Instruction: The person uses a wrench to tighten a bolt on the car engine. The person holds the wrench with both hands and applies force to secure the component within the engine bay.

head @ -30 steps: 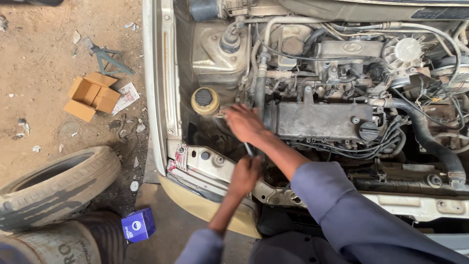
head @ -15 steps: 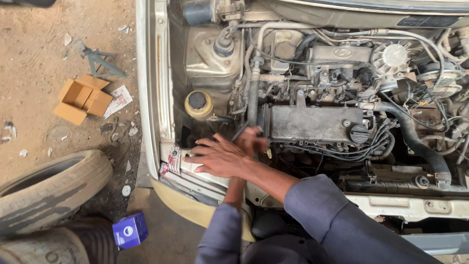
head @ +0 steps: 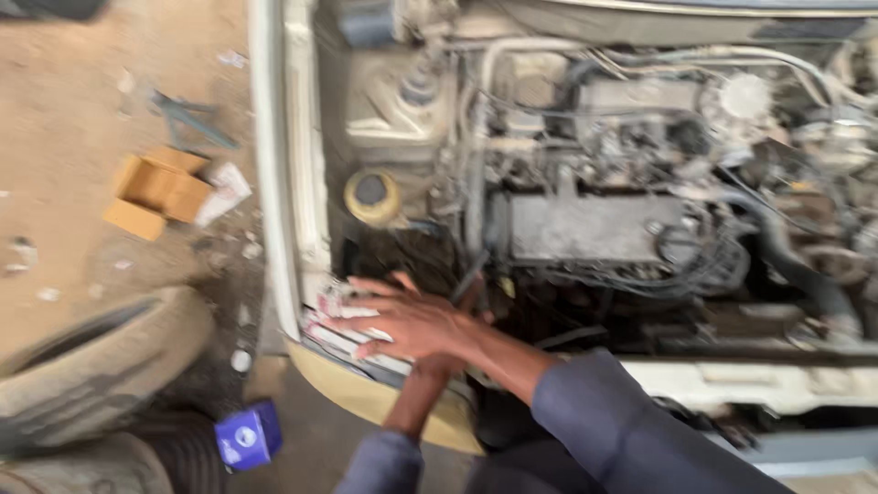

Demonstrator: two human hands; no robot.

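My right hand (head: pixel 412 320) lies flat, fingers spread wide, on the dusty white front panel (head: pixel 343 334) of the open engine bay. My left hand is hidden beneath it; its grip I cannot tell.

The engine cover (head: pixel 594 229) looks like dull grey metal under a coat of dust, and the cap (head: pixel 372 195) beside it seems yellowed plastic — matt, grimy. Left of the car, the box (head: pixel 157 190) is plain brown cardboard on rough, sandy ground (head: pixel 64 119); the tyre (head: pixel 96 366) is dusty rubber, and the sleeve (head: pixel 631 430) is soft blue-grey cloth.
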